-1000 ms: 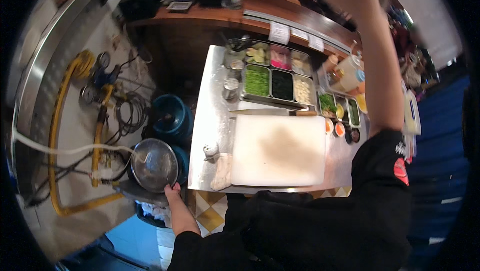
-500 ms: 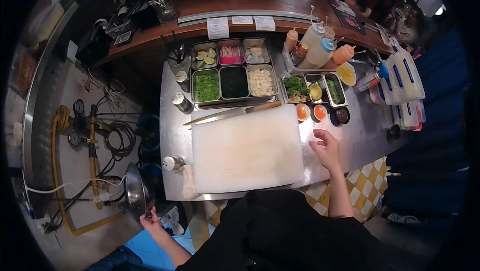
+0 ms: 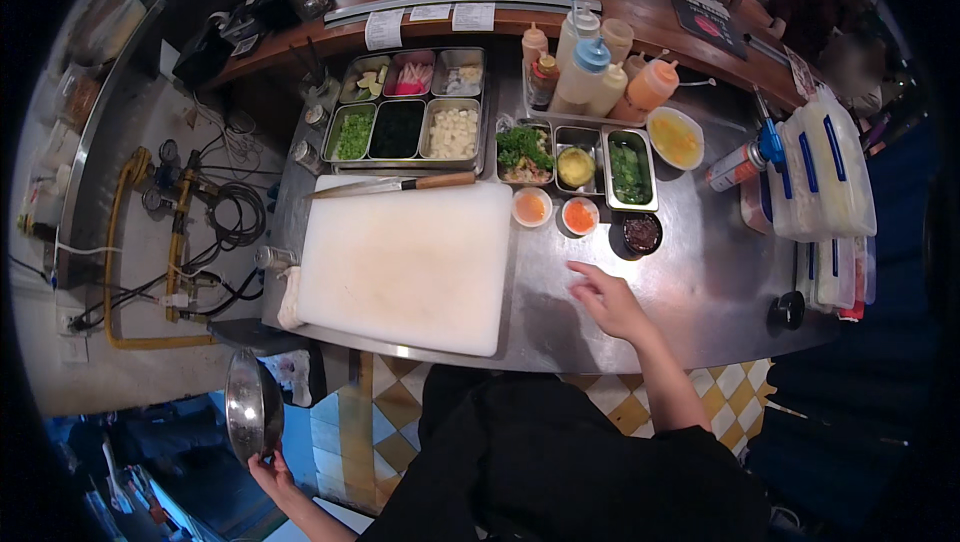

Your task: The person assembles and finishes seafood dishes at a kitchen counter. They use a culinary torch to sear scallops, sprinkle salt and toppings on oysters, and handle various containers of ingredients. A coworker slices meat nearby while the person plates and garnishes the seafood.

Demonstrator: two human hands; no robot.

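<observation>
My left hand (image 3: 270, 474) grips the rim of a round metal bowl (image 3: 252, 408), tipped on its side off the counter's left end. No food shows in the bowl. Over the steel counter, right of the white cutting board (image 3: 405, 267), hovers my right hand (image 3: 608, 306), its fingers apart and holding nothing. Closest to it are two small cups of orange stuff, one paler (image 3: 531, 207) and one brighter (image 3: 580, 216), and a black cup of dark sauce (image 3: 642, 234). A wooden-handled knife (image 3: 395, 185) lies along the board's far edge.
Steel pans (image 3: 455, 130) of cut ingredients stand behind the board; smaller ones (image 3: 630, 170) sit to their right. Squeeze bottles (image 3: 590, 72) rise behind these. A yellow-filled bowl (image 3: 676, 138), a blowtorch (image 3: 742, 162) and lidded tubs (image 3: 820, 167) occupy the right side.
My view has turned, so the counter and board sit further left in the picture. The left hand and bowl appear lower. My right hand stays empty, above the counter.
</observation>
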